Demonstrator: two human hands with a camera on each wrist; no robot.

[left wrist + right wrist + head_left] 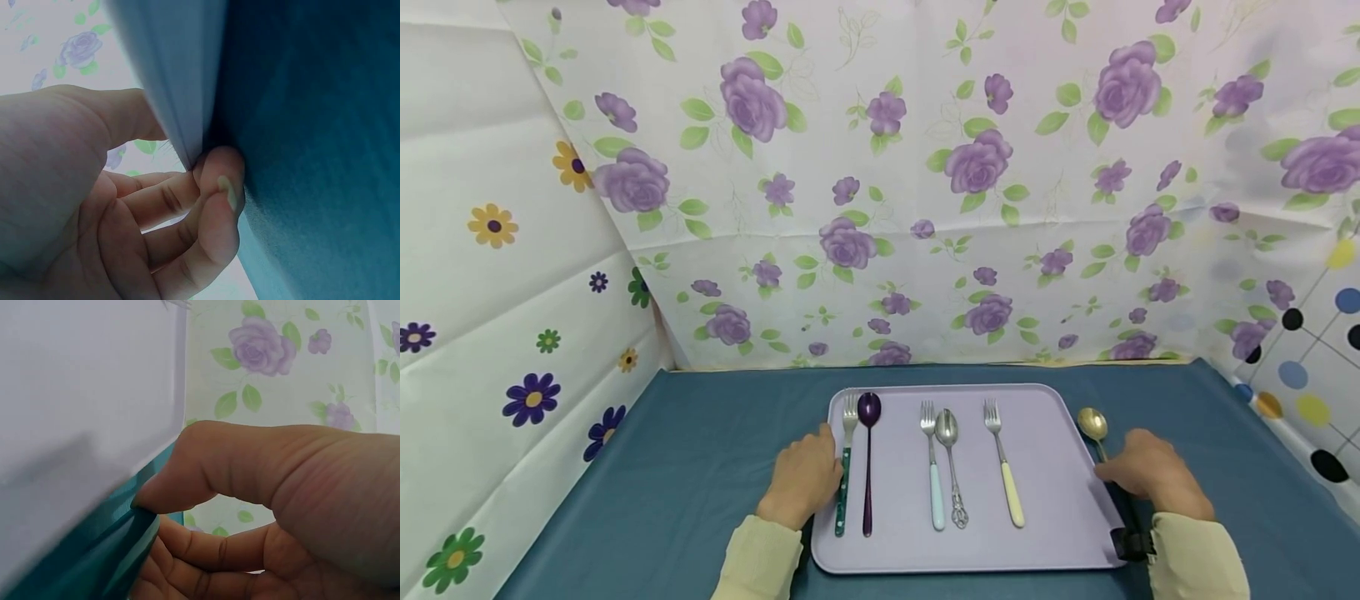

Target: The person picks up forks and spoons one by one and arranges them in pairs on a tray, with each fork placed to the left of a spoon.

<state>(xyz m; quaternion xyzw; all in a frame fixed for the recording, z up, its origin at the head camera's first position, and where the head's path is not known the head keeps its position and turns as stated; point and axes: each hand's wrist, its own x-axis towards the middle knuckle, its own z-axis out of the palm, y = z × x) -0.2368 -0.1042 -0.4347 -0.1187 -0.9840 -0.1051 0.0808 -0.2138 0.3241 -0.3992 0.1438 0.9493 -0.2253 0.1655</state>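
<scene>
My left hand (805,475) grips the left rim of a pale lilac tray (895,554). In the left wrist view the tray's edge (178,75) runs between the thumb and the curled fingers (219,234). Just outside the tray's right side, my right hand (1153,471) holds the handle of a gold spoon (1092,423). Its bowl points away from me and the lower handle is hidden by the hand. Seen from the right wrist, the thumb (175,487) and fingers close at a dark teal strip; whether that is handle or cloth, I cannot tell.
On the tray lie a green-handled fork (844,483), a purple spoon (868,408), a light-blue-handled fork (937,500), a silver spoon (947,429) and a yellow-handled fork (1011,492). A teal cloth (715,467) covers the table. Flowered sheets (850,317) stand behind and beside it.
</scene>
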